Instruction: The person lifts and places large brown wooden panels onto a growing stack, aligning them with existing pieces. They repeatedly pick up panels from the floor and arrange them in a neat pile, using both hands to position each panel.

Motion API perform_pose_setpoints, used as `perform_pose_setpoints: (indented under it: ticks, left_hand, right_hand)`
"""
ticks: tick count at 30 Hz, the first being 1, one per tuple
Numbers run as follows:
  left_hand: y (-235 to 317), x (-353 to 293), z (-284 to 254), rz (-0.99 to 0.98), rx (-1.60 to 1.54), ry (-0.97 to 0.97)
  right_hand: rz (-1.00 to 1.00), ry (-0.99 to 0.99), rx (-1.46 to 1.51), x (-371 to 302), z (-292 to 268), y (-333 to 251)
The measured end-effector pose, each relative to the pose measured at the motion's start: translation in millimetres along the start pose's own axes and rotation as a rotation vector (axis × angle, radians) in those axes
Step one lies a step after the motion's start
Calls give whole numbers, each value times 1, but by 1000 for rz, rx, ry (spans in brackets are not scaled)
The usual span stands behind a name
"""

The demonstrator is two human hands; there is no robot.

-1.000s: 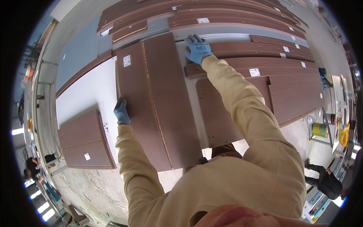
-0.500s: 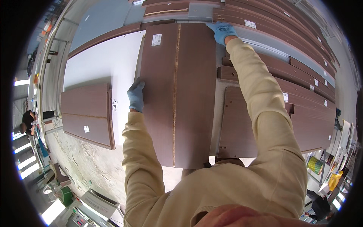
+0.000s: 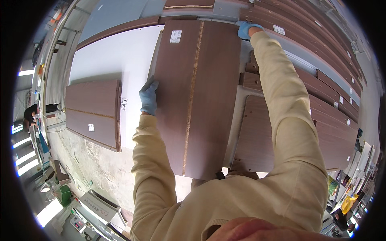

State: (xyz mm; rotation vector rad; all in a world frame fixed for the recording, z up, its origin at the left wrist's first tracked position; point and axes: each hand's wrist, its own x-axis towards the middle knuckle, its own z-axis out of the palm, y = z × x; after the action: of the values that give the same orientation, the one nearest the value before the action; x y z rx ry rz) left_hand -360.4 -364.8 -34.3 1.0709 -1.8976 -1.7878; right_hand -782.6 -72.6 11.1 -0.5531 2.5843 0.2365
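A long dark-brown wooden panel [image 3: 219, 88] stretches away from my body, with a pale bare groove along its length and a white label at its far left. My left hand [image 3: 148, 97], in a blue-grey glove, grips the panel's left edge; its fingertips are partly hidden at the edge. At the far right corner, my right hand [image 3: 245, 30], in a light-blue glove, is closed on the same panel, its fingers mostly out of sight. The near end of the panel reaches my waist.
A smaller stack of brown panels [image 3: 92, 116] lies to the left on a white board [image 3: 112, 60]. Several long brown boards [image 3: 305, 32] and a broad panel [image 3: 257, 132] are at the right. A cardboard box [image 3: 98, 207] stands on the lower left. People work at both sides.
The view has turned slightly, so the panel's far end appears further right. My right wrist has bent and its fingers show less. Both hands stay on the panel.
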Motion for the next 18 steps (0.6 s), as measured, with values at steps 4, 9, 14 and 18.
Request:
perform_pose_setpoints:
  ticks: [4,9,14,18]
  left_hand:
    - [0,0,1,-12,4,30]
    - [-1,0,-1,-7,5,32]
    - [-6,2,-3,2,-55,19]
    - [-10,5,-5,4,-53,23]
  right_hand:
    - [-37,125,-51,-17,-5,1]
    - [-42,180,-67,-24,-3,1]
    - [-55,205,-126,-15,1,5]
    - [-92,252,-198,-15,8,26]
